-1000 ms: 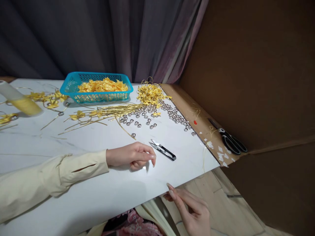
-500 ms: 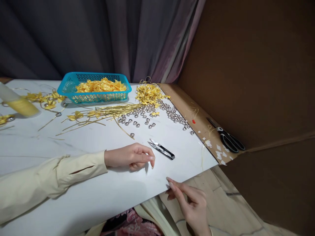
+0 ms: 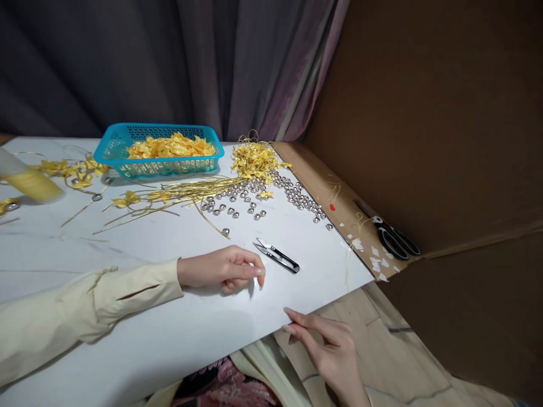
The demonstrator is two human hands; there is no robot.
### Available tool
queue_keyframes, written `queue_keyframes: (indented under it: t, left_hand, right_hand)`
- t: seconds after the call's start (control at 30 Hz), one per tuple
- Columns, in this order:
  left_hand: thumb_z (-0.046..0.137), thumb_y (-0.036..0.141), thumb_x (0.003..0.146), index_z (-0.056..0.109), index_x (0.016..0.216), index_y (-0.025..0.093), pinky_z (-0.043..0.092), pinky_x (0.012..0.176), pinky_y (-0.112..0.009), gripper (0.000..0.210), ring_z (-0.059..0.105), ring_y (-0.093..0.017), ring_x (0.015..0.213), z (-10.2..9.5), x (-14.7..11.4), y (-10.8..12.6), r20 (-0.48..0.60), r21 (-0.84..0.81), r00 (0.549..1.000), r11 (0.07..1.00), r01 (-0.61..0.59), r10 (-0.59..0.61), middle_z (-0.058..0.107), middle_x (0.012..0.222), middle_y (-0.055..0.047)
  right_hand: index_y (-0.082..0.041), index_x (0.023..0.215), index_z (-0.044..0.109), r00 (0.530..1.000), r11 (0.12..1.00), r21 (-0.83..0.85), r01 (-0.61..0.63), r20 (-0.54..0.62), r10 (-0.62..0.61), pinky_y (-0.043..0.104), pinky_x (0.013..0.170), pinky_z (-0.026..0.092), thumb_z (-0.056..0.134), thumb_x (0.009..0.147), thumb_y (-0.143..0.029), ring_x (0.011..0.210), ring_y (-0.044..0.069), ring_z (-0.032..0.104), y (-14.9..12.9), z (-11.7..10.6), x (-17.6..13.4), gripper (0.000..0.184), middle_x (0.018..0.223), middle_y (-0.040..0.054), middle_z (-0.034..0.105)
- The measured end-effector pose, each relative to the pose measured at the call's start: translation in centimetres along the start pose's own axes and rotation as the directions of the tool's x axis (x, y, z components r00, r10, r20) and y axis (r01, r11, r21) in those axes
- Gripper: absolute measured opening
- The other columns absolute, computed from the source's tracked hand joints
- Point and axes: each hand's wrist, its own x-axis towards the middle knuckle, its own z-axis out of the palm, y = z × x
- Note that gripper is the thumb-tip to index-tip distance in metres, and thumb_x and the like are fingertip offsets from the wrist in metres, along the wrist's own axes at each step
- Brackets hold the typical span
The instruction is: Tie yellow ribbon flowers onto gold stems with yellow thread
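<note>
My left hand [image 3: 238, 270] rests on the white table with its fingers curled and the thumb against the index finger. Whatever may lie in that pinch is hidden or too small to see. Just beyond its fingertips lie black-handled thread snips [image 3: 278, 257], blades pointing up and left. My right hand [image 3: 328, 342] is at the table's near edge, its thumb and index finger slightly apart with nothing visible between them. Farther back are silver beads [image 3: 248, 198], a bundle of gold cords [image 3: 199, 189] and a pile of yellow bows [image 3: 254, 160].
A blue basket [image 3: 169, 168] of yellow ribbon pieces stands at the back. A spool of yellow thread [image 3: 36, 183] is at the left. Black-handled scissors [image 3: 394, 240] and white scraps [image 3: 375, 263] lie on cardboard at the right, beside a brown wall [image 3: 424, 113].
The right thumb and index finger have parted a little, and that hand has shifted slightly down and left. The left hand keeps its pose. The view has turned slightly.
</note>
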Motion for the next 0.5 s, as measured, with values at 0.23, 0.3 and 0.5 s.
queue_keyframes:
  t: [0.23,0.3,0.5]
  left_hand:
    - [0.058,0.039,0.090,0.058,0.085,0.011,0.018,0.042,-0.020,0.028,0.020,-0.005,0.042,0.0,0.0,0.0,-0.002,0.002,1.000,1.000,-0.003,0.003,0.029,0.048,0.011]
    - [0.058,0.039,0.090,0.058,0.085,0.011,0.018,0.042,-0.020,0.028,0.020,-0.005,0.042,0.0,0.1,0.0,0.003,0.005,1.000,1.000,-0.005,0.005,0.029,0.047,0.011]
    - [0.059,0.042,0.089,0.058,0.085,0.012,0.018,0.042,-0.020,0.030,0.020,-0.005,0.042,0.1,0.1,0.1,0.000,0.006,1.000,1.000,0.002,-0.002,0.028,0.048,0.011]
  right_hand:
    - [-0.018,0.083,0.077,1.000,1.000,-0.029,0.007,-0.007,-0.007,0.019,0.046,0.050,0.067,0.082,-0.017,0.041,0.011,0.060,-0.2,0.3,0.0,0.010,0.051,-0.0020,0.065]
    - [-0.017,0.080,0.075,1.000,0.999,-0.051,0.018,-0.025,-0.020,0.020,0.046,0.050,0.066,0.083,-0.016,0.042,0.011,0.059,-0.4,0.5,-0.2,0.010,0.051,-0.0017,0.064]
    - [-0.018,0.073,0.068,0.988,0.990,-0.141,-0.003,-0.150,-0.018,0.022,0.050,0.050,0.065,0.083,-0.015,0.044,0.013,0.059,-0.5,1.4,-1.2,0.011,0.052,-0.0015,0.063]
